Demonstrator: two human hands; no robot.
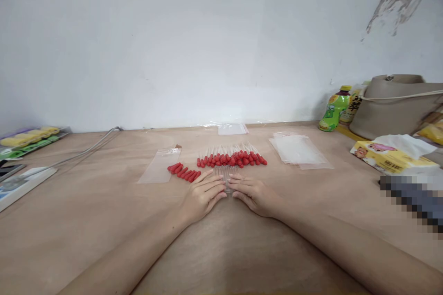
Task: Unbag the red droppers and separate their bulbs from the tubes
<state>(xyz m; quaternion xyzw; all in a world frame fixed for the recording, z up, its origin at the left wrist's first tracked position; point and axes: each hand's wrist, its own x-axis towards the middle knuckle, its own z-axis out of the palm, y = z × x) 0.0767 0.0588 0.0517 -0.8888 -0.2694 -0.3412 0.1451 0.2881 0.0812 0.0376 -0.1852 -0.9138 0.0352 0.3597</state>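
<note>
Clear tubes (224, 173) lie in a close bundle on the worktop (51, 239), directly between the person's two hands, their long axis running away from the body toward the wall. Neither hand is plainly nearer: the left hand (204, 193) flanks the bundle on one side and the right hand (255, 193) on the other, with only a narrow gap between their fingertips. Both are spread rather than fisted, palms down, fingers stretched forward and angled inward, thumbs toward the body. The fingertips reach over or against the bundle's sides; no fingers are seen wrapped round a tube, and what lies beneath the palms cannot be told.

Just beyond the far ends of the bundle spreads a pile of red-bulbed droppers (231, 159), bulbs toward the person and thin clear stems pointing to the wall. A short slanting row of red bulbs (182, 171) lies beside the left fingertips, so the left hand is the nearer one to it.

Farther out, a flat plastic bag (155, 167) rests to the left, a stack of plastic bags (294, 149) to the right, and another clear packet (232, 129) near the wall (207, 46). At the right edge stand a green bottle (332, 109) and a tissue pack (391, 156); a power strip (31, 186) lies at the left.
</note>
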